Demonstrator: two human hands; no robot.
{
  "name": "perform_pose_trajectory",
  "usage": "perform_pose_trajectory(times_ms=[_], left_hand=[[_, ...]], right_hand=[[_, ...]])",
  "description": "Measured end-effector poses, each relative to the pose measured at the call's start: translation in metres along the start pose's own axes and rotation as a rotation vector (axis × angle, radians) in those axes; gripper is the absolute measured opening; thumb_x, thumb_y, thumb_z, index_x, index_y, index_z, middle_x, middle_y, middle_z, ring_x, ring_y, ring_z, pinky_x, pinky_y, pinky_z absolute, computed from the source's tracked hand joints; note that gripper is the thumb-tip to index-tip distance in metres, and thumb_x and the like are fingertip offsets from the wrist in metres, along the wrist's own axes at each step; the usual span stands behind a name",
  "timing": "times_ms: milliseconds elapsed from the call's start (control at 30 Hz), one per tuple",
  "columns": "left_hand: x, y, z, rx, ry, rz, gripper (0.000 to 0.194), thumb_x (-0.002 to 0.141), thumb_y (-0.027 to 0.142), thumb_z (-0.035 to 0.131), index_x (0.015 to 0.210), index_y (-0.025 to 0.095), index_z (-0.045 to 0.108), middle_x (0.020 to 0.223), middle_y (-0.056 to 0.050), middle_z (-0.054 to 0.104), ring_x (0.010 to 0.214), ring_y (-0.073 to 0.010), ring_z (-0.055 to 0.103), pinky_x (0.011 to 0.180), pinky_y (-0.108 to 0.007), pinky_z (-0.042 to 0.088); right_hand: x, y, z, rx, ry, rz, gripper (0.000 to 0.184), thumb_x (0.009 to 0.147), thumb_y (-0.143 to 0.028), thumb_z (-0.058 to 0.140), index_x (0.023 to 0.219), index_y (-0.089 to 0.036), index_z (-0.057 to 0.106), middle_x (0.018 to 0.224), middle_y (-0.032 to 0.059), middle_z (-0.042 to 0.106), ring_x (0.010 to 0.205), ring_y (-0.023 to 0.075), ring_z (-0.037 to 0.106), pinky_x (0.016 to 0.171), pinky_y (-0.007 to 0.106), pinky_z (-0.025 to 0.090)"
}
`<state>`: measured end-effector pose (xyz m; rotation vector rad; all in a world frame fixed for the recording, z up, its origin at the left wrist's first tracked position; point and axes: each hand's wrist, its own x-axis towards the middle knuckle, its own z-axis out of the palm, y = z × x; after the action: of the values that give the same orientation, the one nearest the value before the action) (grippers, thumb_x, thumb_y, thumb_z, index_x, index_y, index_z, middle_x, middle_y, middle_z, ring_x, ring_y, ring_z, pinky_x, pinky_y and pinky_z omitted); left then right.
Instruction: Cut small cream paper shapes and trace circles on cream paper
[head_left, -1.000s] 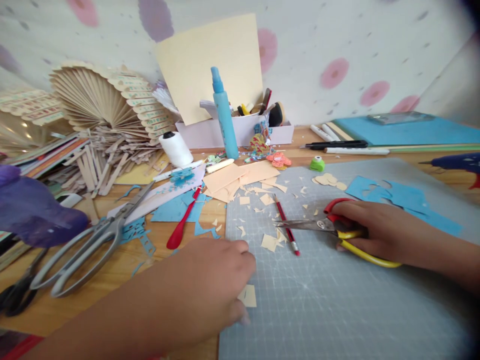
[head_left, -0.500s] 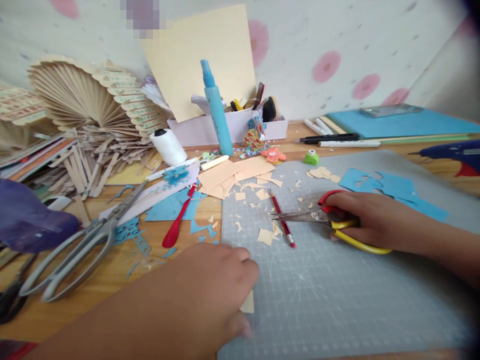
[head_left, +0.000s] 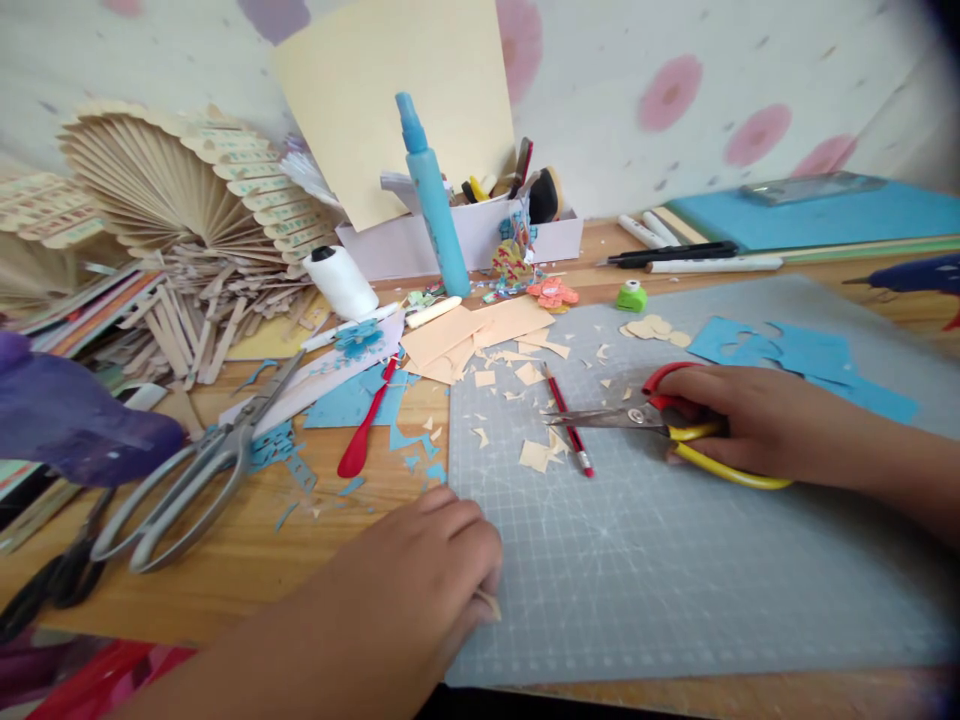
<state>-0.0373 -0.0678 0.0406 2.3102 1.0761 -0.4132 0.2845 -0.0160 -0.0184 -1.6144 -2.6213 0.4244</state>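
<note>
My left hand [head_left: 442,570] is at the left edge of the grey cutting mat [head_left: 622,600], fingers closed on a piece of cream paper [head_left: 489,603], of which only a corner shows. In my right hand [head_left: 735,420] are scissors [head_left: 600,418] with red and yellow handles, their blades pointing left over the mat. Under the blade tips lies a red-and-black pencil [head_left: 568,420]. Cream paper scraps [head_left: 534,456] are scattered around it. Blue cut paper [head_left: 802,355] lies just beyond my right hand.
Large grey-handled scissors [head_left: 202,470] and a red plastic spoon-shaped tool [head_left: 364,430] lie on the left. Behind stand a blue spray bottle [head_left: 439,225], a white thread spool [head_left: 341,283] and a white box [head_left: 420,245]. A green punch [head_left: 631,295] sits on the mat.
My left hand has closed more around the cream paper and drawn slightly left, so less of the paper shows. My right hand still holds the scissors. The view has shifted slightly.
</note>
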Motion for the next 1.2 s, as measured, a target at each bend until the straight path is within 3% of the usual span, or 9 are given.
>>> perform_pose_trajectory(times_ms=[133, 233, 333, 433, 567, 767, 867, 967, 1200], left_hand=[[-0.005, -0.006, -0.011, -0.017, 0.036, -0.059, 0.019, 0.09, 0.033, 0.048, 0.077, 0.022, 0.057, 0.079, 0.0, 0.062, 0.071, -0.0158, 0.053, 0.062, -0.026, 0.036], [0.003, -0.011, -0.033, 0.042, 0.156, -0.096, 0.03, 0.092, 0.041, 0.042, 0.075, 0.022, 0.058, 0.07, 0.001, 0.06, 0.064, -0.015, 0.052, 0.057, -0.026, 0.033], [0.028, -0.014, -0.056, 0.045, 0.32, -0.044, 0.023, 0.09, 0.04, 0.044, 0.082, 0.023, 0.058, 0.075, 0.003, 0.061, 0.068, -0.0145, 0.055, 0.058, -0.025, 0.034], [0.061, -0.019, -0.066, -0.023, 0.343, 0.022, 0.014, 0.084, 0.031, 0.049, 0.087, 0.021, 0.058, 0.08, 0.002, 0.062, 0.073, -0.015, 0.056, 0.061, -0.025, 0.036], [0.089, -0.028, -0.058, -0.257, 0.28, 0.106, 0.007, 0.079, 0.024, 0.052, 0.079, 0.018, 0.055, 0.073, 0.002, 0.056, 0.068, -0.0127, 0.054, 0.06, -0.024, 0.038], [0.085, -0.027, -0.041, -0.61, 0.32, 0.056, 0.019, 0.08, 0.033, 0.055, 0.07, 0.018, 0.05, 0.066, 0.003, 0.057, 0.061, -0.0109, 0.052, 0.057, -0.024, 0.038], [0.084, -0.019, -0.03, -0.899, 0.425, 0.076, 0.02, 0.075, 0.029, 0.061, 0.069, 0.018, 0.046, 0.062, 0.003, 0.06, 0.059, -0.0099, 0.055, 0.055, -0.022, 0.039], [0.086, -0.011, -0.019, -1.144, 0.459, 0.164, 0.018, 0.072, 0.021, 0.063, 0.071, 0.019, 0.045, 0.059, 0.006, 0.059, 0.054, -0.0077, 0.056, 0.054, -0.02, 0.041], [0.088, -0.002, -0.005, -1.282, 0.56, 0.215, 0.013, 0.077, 0.025, 0.062, 0.077, 0.018, 0.051, 0.056, 0.006, 0.06, 0.048, -0.0087, 0.057, 0.049, -0.02, 0.047]], right_hand=[[0.001, -0.003, -0.002, 0.001, 0.017, -0.017, 0.031, 0.08, -0.036, 0.051, 0.106, -0.02, 0.056, 0.091, 0.0101, 0.065, 0.075, 0.0254, 0.061, 0.064, 0.034, 0.045], [0.001, -0.008, -0.006, -0.008, 0.026, -0.016, 0.029, 0.081, -0.032, 0.05, 0.105, -0.018, 0.058, 0.089, 0.0101, 0.065, 0.071, 0.0236, 0.061, 0.061, 0.032, 0.044], [0.001, -0.011, -0.008, -0.009, 0.036, -0.014, 0.027, 0.081, -0.031, 0.05, 0.104, -0.019, 0.059, 0.09, 0.0089, 0.065, 0.07, 0.0217, 0.061, 0.06, 0.03, 0.043], [0.001, -0.01, -0.006, -0.009, 0.051, -0.004, 0.029, 0.079, -0.033, 0.052, 0.105, -0.02, 0.058, 0.088, 0.0068, 0.065, 0.071, 0.0217, 0.061, 0.06, 0.028, 0.044], [-0.004, -0.005, -0.001, -0.016, 0.136, -0.025, 0.035, 0.078, -0.042, 0.054, 0.105, -0.019, 0.054, 0.087, 0.0065, 0.064, 0.07, 0.022, 0.061, 0.059, 0.029, 0.045], [-0.012, 0.0, 0.002, -0.072, 0.225, -0.103, 0.034, 0.083, -0.045, 0.048, 0.105, -0.019, 0.05, 0.101, 0.0119, 0.059, 0.082, 0.0259, 0.062, 0.07, 0.036, 0.049], [-0.014, 0.0, 0.001, 0.049, 0.196, -0.041, 0.036, 0.084, -0.048, 0.047, 0.105, -0.019, 0.049, 0.1, 0.0118, 0.06, 0.082, 0.0258, 0.062, 0.068, 0.036, 0.05], [-0.018, -0.005, -0.001, 0.165, 0.136, -0.004, 0.039, 0.082, -0.049, 0.051, 0.107, -0.02, 0.051, 0.098, 0.0101, 0.063, 0.08, 0.0253, 0.063, 0.067, 0.036, 0.051], [-0.023, -0.024, -0.011, 0.287, 0.044, 0.076, 0.037, 0.075, -0.053, 0.052, 0.093, -0.02, 0.056, 0.103, 0.0134, 0.065, 0.089, 0.0302, 0.063, 0.068, 0.04, 0.053]])
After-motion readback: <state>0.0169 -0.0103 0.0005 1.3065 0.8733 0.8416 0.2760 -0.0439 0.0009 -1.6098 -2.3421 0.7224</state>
